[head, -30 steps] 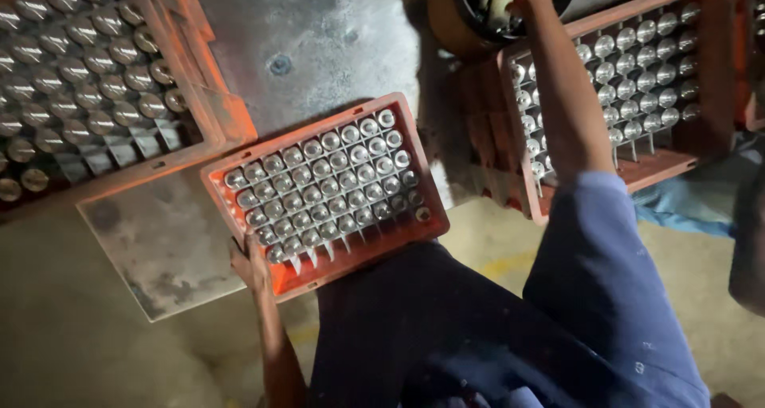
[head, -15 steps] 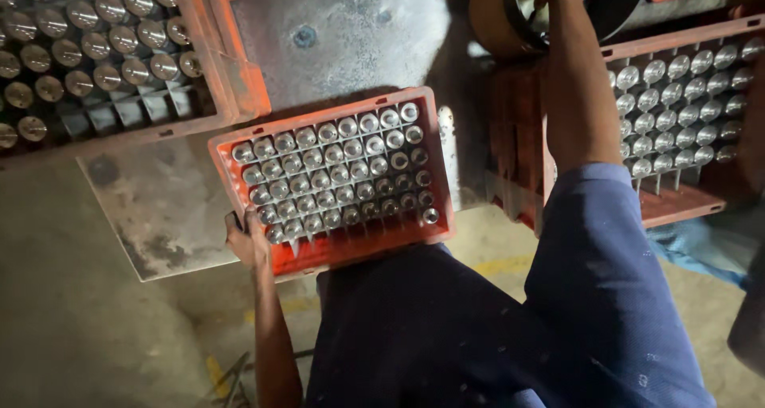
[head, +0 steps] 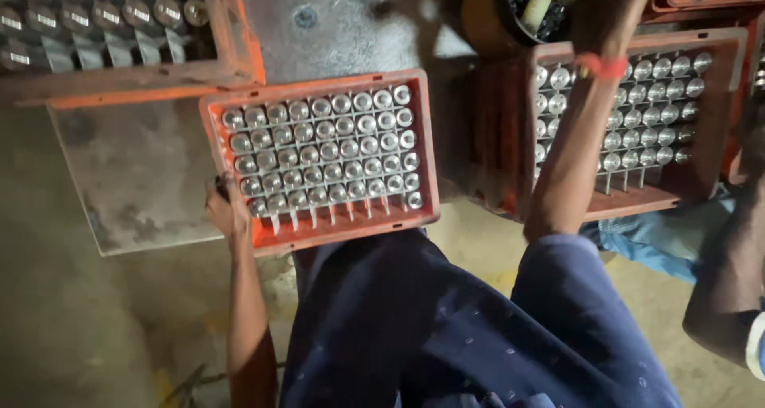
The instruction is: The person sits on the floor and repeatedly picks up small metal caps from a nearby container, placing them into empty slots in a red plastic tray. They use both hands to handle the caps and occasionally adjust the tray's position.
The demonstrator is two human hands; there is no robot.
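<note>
Crate (head: 319, 217) edge sits pinched in left hand (head: 227, 209) fingers (head: 219, 189); right fingers hidden.

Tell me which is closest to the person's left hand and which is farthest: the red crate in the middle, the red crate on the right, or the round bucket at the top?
From the left hand:
1. Middle red crate, touching the hand at its left edge.
2. Right red crate, across the lap.
3. Round bucket, top, near the raised right hand.
The last two are nearly tied.

Dim, stained concrete floor (head: 96, 328)
</note>
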